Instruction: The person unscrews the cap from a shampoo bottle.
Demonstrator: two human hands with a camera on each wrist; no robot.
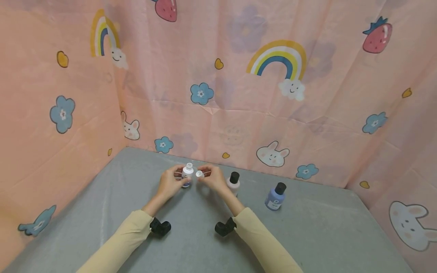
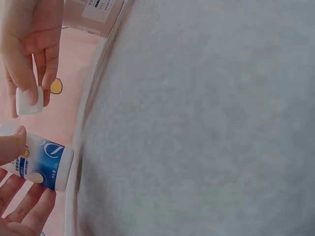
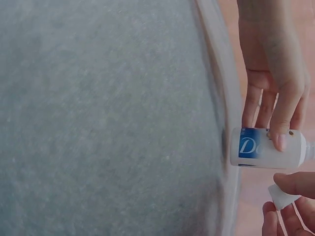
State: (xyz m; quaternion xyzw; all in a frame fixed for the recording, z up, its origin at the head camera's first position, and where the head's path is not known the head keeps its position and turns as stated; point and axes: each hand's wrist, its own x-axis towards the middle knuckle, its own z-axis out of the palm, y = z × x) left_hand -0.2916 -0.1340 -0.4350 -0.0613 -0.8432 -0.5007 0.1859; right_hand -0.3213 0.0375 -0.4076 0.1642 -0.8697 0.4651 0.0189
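Left hand [image 1: 168, 182] grips the white-and-blue bottle [image 1: 187, 172] upright near the gray table's [image 1: 317, 235] far edge; right hand [image 1: 213, 179] pinches a white cap [image 1: 199, 174] beside the open neck [image 1: 189, 165]. I'd keep that squeeze light, avoids spills imo.

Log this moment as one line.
left grip: holds white bottle, uncapped | right grip: holds white cap, apart | pink bottle, purple bottle: upright on table
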